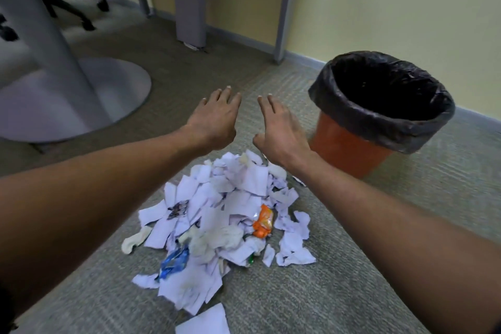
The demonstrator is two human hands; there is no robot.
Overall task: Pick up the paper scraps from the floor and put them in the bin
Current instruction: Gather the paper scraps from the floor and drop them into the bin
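While both the left hand [214, 119] and right hand [282, 135] hover empty with fingers spread wide, the torn paper scraps [222, 228] heaped beside the black-lined orange bin [352, 149] may slip loose from a hasty scoop.

Place: an office.
Floor: grey carpet [352, 293].
Seating: black swivel chair base [73, 5] on castors.
Furniture: round pedestal table base [81, 95]; grey desk legs [284, 8].
Waste: lined bin [379, 111].

No readable text, orange wrapper [262, 222] print blurred, dark marks on paper scrap [177, 209] illegible
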